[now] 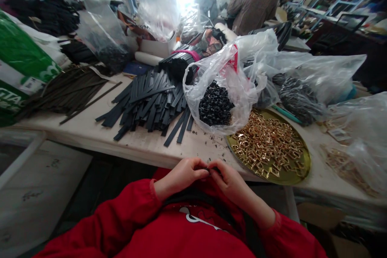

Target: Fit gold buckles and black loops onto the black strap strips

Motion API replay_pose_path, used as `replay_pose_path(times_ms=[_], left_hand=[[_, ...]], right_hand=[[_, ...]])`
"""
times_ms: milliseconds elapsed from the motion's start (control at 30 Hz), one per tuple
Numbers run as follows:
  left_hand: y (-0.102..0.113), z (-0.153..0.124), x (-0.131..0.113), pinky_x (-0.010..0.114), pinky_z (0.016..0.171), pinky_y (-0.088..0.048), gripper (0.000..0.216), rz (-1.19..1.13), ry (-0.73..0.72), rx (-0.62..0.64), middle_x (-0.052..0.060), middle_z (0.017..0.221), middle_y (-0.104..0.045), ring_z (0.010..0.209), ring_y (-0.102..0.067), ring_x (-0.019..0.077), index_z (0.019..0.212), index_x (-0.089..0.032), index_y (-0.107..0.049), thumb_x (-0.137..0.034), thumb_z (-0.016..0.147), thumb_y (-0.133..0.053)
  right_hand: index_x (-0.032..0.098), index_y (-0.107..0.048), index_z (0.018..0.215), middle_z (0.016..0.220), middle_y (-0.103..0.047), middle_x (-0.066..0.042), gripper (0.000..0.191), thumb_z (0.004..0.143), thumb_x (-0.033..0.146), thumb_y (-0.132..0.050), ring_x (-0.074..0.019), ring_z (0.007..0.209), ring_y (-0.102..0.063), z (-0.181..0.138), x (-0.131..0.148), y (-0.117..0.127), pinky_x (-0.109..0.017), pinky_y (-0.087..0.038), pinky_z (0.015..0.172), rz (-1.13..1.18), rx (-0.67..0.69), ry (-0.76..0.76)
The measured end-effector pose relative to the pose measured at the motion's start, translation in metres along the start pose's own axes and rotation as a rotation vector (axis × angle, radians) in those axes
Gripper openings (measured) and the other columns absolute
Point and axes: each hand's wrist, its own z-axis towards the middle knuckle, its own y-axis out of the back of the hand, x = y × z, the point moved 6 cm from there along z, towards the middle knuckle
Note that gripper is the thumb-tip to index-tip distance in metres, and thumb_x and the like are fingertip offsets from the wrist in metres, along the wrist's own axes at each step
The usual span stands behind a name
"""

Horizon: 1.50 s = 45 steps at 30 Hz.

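In the head view we count two hands, left hand and right hand, fingers pinched narrow, tips meeting around one small dark piece just off the front edge of the bench. From our hands, one round golden tray sits at two o'clock, its gold buckles too many to count; one open plastic bag of black rings stands at twelve; a pile of black strips lies at eleven, brown strips at ten. Our fingertips mostly hide the dark piece. The green-and-white bag, also at ten, is cut off; we read only "TA". The white print on our red top is illegible.
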Motion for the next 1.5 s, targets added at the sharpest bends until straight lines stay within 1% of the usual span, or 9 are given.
replay_pose_path(times_ms=[133,400,600,833,1000,1133,1200,1367,1500], left_hand=[[0.004,0.000,-0.007,0.021,0.064,-0.043,0.027,-0.085,0.055,0.049,0.002,0.080,-0.067,0.068,-0.057,0.0117,0.094,-0.013,-0.064,-0.023,0.071,-0.054],[0.006,0.009,0.001,0.020,0.057,-0.042,0.025,-0.127,0.127,0.070,0.000,0.068,-0.063,0.058,-0.055,0.0095,0.089,-0.011,-0.062,-0.029,0.073,-0.054],[0.017,0.008,-0.013,0.018,0.044,-0.035,0.031,0.216,0.128,0.188,-0.001,0.060,-0.057,0.049,-0.050,0.0086,0.075,-0.013,-0.059,-0.039,0.081,-0.041],[0.010,0.024,-0.019,0.019,0.048,-0.034,0.034,0.507,-0.038,0.166,0.000,0.057,-0.057,0.051,-0.052,0.0110,0.070,-0.015,-0.060,-0.031,0.085,-0.034],[0.040,0.043,-0.036,0.025,0.063,-0.040,0.029,0.761,-0.179,-0.101,0.006,0.072,-0.063,0.069,-0.057,0.0183,0.075,-0.017,-0.062,-0.039,0.083,-0.045],[0.098,0.029,-0.036,0.031,0.077,-0.041,0.025,0.980,0.019,-0.447,0.013,0.092,-0.060,0.086,-0.057,0.0237,0.085,-0.014,-0.059,-0.036,0.082,-0.048],[0.116,0.016,-0.025,0.033,0.074,-0.042,0.024,1.122,0.148,-0.510,0.015,0.091,-0.059,0.083,-0.058,0.0252,0.087,-0.011,-0.057,-0.033,0.082,-0.048],[0.129,-0.014,-0.002,0.029,0.068,-0.042,0.016,1.170,0.194,-0.621,0.010,0.084,-0.060,0.079,-0.058,0.0214,0.083,-0.014,-0.054,-0.027,0.081,-0.045],[0.127,-0.041,-0.034,0.027,0.069,-0.043,0.010,0.947,-0.066,-0.817,0.005,0.082,-0.058,0.076,-0.056,0.0167,0.069,-0.018,-0.046,-0.024,0.077,-0.046]], right_hand=[[0.020,-0.050,0.084,0.071,-0.055,0.000,0.012,0.084,0.026,-0.040,-0.0140,0.066,-0.051,0.008,-0.011,0.008,-0.025,-0.039,0.060,0.081,-0.050,-0.045],[0.020,-0.049,0.085,0.071,-0.055,0.000,0.014,0.087,0.029,-0.038,-0.0137,0.067,-0.051,0.010,-0.014,0.001,-0.025,-0.041,0.061,0.147,0.074,-0.045],[0.020,-0.048,0.092,0.078,-0.058,-0.003,0.018,0.088,0.033,-0.036,-0.0158,0.071,-0.055,0.021,-0.018,0.006,-0.027,-0.043,0.063,0.061,-0.037,-0.044],[0.021,-0.049,0.096,0.084,-0.061,-0.005,0.018,0.088,0.031,-0.037,-0.0179,0.077,-0.058,0.028,-0.016,0.003,-0.029,-0.044,0.067,-0.002,-0.026,0.016],[0.019,-0.050,0.095,0.076,-0.060,-0.005,0.024,0.088,0.035,-0.033,-0.0192,0.068,-0.057,0.054,-0.038,0.016,-0.030,-0.043,0.062,-0.136,-0.192,-0.084],[0.017,-0.055,0.083,0.080,-0.059,-0.010,0.025,0.088,0.031,-0.035,-0.0237,0.078,-0.054,0.074,-0.039,0.026,-0.035,-0.041,0.071,-0.479,-0.343,-0.065],[0.015,-0.057,0.087,0.088,-0.060,-0.011,0.022,0.086,0.029,-0.040,-0.0251,0.085,-0.053,0.076,-0.036,0.025,-0.037,-0.039,0.078,-0.588,-0.373,-0.019],[0.015,-0.056,0.099,0.104,-0.059,-0.011,0.022,0.083,0.027,-0.046,-0.0252,0.098,-0.049,0.058,-0.025,0.033,-0.038,-0.036,0.088,-0.611,-0.484,0.090],[0.016,-0.057,0.096,0.097,-0.060,-0.011,0.020,0.084,0.026,-0.044,-0.0238,0.091,-0.053,0.053,-0.014,0.055,-0.036,-0.039,0.082,-0.593,-0.516,0.139]])
